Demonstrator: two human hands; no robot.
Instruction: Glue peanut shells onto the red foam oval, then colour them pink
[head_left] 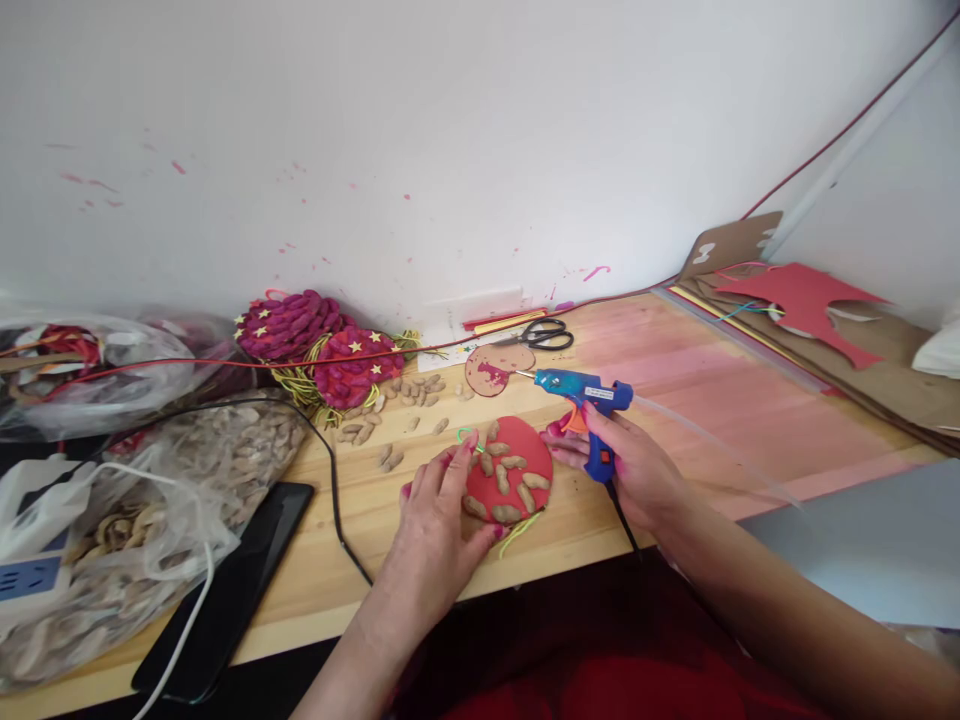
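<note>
The left hand (442, 510) presses flat, fingers spread, on the red disc (510, 470); just right of the disc, the right hand (630, 465) grips a glue gun (589, 400).

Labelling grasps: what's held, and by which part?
Right hand holds the blue plastic glue gun by its handle. Left hand presses the red round disc.

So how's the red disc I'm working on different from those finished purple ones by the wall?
The red disc carries a few bare tan peanut shells; the purple pieces are fully covered in painted shells, with yellow stars. The left hand steadies the disc; the purple pieces lie untouched. Both have yellow-green cord.
</note>
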